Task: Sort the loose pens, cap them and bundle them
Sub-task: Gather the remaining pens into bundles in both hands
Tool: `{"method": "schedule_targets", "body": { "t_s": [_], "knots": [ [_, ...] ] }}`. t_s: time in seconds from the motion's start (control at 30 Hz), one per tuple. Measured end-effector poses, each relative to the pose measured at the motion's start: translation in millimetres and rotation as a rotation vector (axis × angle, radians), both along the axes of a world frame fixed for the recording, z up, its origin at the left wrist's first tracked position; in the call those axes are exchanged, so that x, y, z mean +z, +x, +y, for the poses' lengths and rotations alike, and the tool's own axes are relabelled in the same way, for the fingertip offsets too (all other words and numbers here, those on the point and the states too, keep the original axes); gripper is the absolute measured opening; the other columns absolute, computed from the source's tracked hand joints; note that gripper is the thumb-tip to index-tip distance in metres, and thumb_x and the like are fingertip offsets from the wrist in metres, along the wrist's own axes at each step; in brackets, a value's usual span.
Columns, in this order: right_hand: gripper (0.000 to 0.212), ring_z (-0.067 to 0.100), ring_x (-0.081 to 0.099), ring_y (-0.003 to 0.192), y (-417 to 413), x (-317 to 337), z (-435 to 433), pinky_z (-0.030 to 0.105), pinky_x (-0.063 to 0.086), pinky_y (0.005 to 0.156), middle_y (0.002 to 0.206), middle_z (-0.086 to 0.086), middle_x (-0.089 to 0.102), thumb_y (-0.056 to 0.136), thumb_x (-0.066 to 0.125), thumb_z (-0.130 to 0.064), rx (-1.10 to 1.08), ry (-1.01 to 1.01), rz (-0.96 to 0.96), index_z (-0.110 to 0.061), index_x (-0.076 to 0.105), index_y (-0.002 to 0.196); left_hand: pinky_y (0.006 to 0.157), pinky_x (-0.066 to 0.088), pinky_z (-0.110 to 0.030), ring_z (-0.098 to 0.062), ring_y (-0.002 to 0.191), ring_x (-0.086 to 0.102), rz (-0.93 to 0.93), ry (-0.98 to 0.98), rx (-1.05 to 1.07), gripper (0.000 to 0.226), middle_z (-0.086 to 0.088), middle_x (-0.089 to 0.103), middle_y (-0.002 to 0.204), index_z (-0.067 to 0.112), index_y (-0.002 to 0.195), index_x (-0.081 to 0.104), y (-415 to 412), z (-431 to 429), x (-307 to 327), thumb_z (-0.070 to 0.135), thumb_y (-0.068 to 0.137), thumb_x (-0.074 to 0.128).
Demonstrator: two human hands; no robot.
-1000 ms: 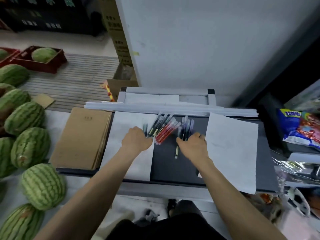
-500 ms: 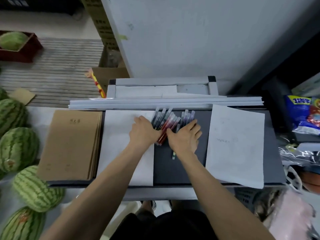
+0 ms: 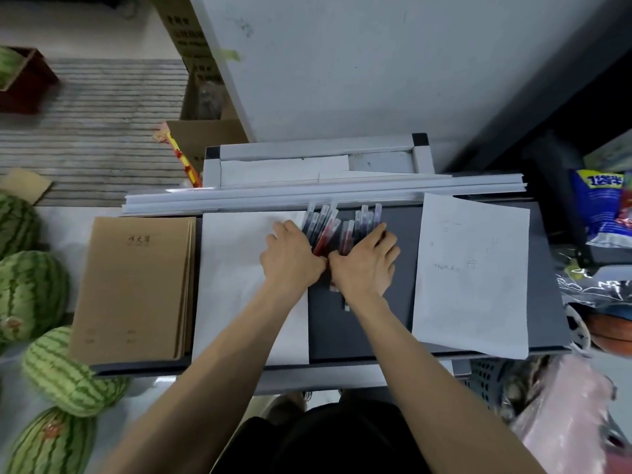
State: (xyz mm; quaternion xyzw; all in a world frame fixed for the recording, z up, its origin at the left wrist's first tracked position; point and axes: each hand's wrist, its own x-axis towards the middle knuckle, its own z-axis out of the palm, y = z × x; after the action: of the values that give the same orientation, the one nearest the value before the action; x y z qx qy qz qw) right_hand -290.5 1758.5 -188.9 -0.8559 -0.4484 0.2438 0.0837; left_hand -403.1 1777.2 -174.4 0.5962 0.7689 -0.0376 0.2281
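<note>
Closing inward, your left hand (image 3: 290, 260) curls round the pens (image 3: 337, 227), right hand (image 3: 364, 265) pressing from the right; tighter cluster, nearly bundle-ready.

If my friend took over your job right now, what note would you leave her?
Left hand: pressed against the left side of the pens, fingertips hidden.
Right hand: fingers flat over the pens' right side.
Pens: gathered between both hands on the dark tabletop, black, red and purple roughly grouped; one stray pen pokes out near the right wrist.
Done: gathering and colour sorting, mostly.
Left: check caps, which I cannot see; bundle them.
</note>
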Motion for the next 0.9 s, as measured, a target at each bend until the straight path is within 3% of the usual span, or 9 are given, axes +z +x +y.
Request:
{"method": "schedule_targets", "body": {
  "t_s": [0.33, 0.47, 0.6, 0.77, 0.9],
  "knots": [
    [0.093, 0.038, 0.042, 0.129, 29.5, -3.4, -19.5, 0.047, 0.048, 0.100, 0.145, 0.018, 0.041, 0.087, 0.075, -0.047, 0.168, 0.067, -0.075, -0.001, 0.032, 0.154, 0.069, 0.039, -0.040, -0.030, 0.109, 0.053, 0.028, -0.003, 0.003, 0.076, -0.007, 0.046, 0.118, 0.008, 0.124, 0.041, 2.4, -4.4, -0.9, 0.046, 0.071, 0.082],
    [0.069, 0.039, 0.051, 0.119, 48.8, -2.0, -22.7, 0.047, 0.050, 0.093, 0.132, 0.018, 0.048, 0.086, 0.074, -0.038, 0.195, 0.037, -0.085, -0.002, 0.047, 0.138, 0.069, 0.039, -0.040, -0.029, 0.107, 0.053, 0.043, -0.021, 0.000, 0.072, -0.006, 0.046, 0.116, 0.009, 0.123, 0.041, 3.2, -4.2, -2.8, 0.040, 0.071, 0.081],
    [0.049, 0.040, 0.056, 0.109, 55.5, 0.4, -18.7, 0.050, 0.053, 0.082, 0.121, 0.019, 0.053, 0.086, 0.070, -0.025, 0.210, 0.035, -0.093, -0.002, 0.051, 0.125, 0.069, 0.040, -0.040, -0.030, 0.109, 0.054, 0.068, -0.031, -0.012, 0.070, -0.008, 0.047, 0.119, 0.007, 0.124, 0.040, 8.4, -0.3, -4.2, 0.035, 0.073, 0.079],
    [0.035, 0.043, 0.057, 0.092, 52.7, -3.8, -19.4, 0.050, 0.053, 0.081, 0.105, 0.024, 0.057, 0.083, 0.065, -0.011, 0.285, 0.054, -0.170, 0.005, 0.054, 0.112, 0.068, 0.043, -0.041, -0.030, 0.114, 0.051, 0.084, -0.041, 0.001, 0.064, -0.010, 0.045, 0.126, 0.005, 0.130, 0.038, 17.1, -1.5, -9.2, 0.026, 0.082, 0.076],
    [0.033, 0.040, 0.057, 0.100, 55.3, -9.0, -19.3, 0.043, 0.048, 0.088, 0.111, 0.021, 0.059, 0.088, 0.056, -0.013, 0.343, 0.015, -0.225, 0.002, 0.054, 0.117, 0.072, 0.045, -0.042, -0.030, 0.117, 0.050, 0.137, -0.032, -0.012, 0.059, -0.011, 0.044, 0.129, 0.004, 0.132, 0.038, 20.1, -6.2, -12.8, 0.025, 0.089, 0.072]
  ]
}}
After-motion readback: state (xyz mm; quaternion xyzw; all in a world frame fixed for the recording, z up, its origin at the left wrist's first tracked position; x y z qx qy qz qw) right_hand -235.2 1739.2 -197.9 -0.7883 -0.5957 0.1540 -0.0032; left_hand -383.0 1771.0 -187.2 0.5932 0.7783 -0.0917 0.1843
